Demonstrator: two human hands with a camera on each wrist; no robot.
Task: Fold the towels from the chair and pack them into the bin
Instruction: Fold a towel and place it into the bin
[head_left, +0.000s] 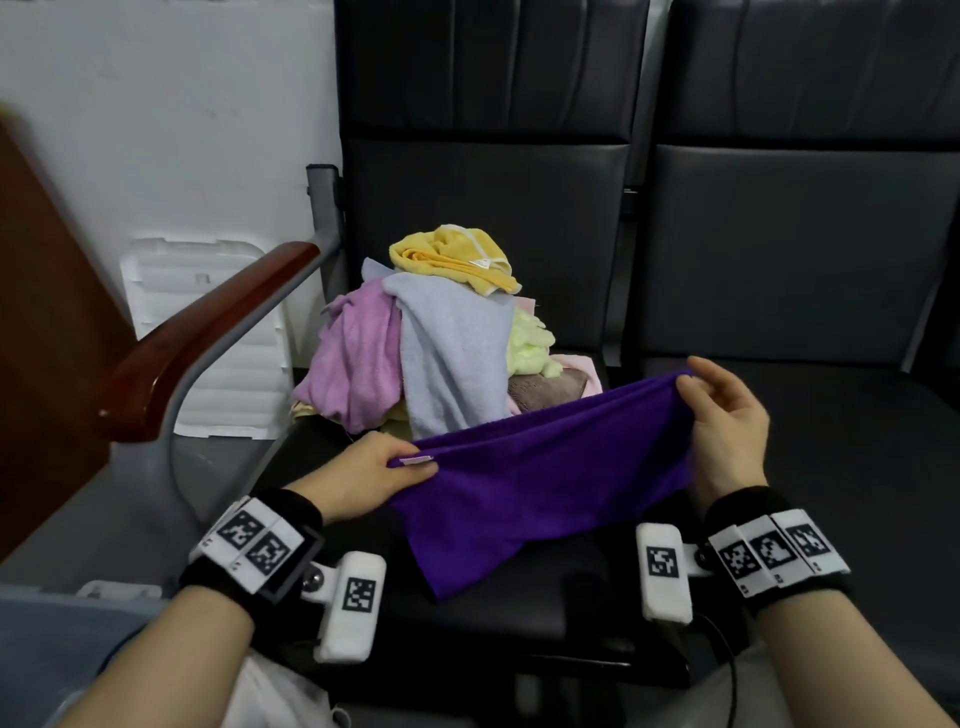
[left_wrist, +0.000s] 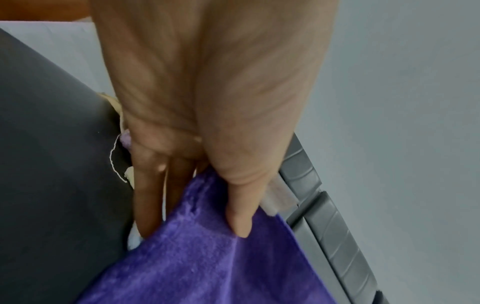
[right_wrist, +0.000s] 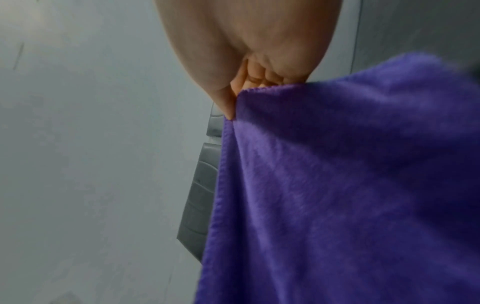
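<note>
A deep purple towel (head_left: 545, 483) hangs stretched between my two hands above the front of the dark chair seat (head_left: 519, 597). My left hand (head_left: 410, 465) pinches its left corner by the small label, thumb on top (left_wrist: 239, 218). My right hand (head_left: 691, 387) pinches the right corner, held higher. The purple towel (right_wrist: 350, 185) fills the right wrist view, its edge caught by that hand (right_wrist: 233, 102). Behind, a heap of towels (head_left: 436, 343) lies on the seat: yellow on top, then light blue, pink-lilac and pale green. No bin shows clearly.
A wooden armrest (head_left: 202, 338) on a grey metal frame flanks the seat on the left. White foam packing (head_left: 208, 332) leans on the wall behind it. A second dark chair (head_left: 805, 260) stands to the right. A grey-blue surface (head_left: 62, 634) lies at lower left.
</note>
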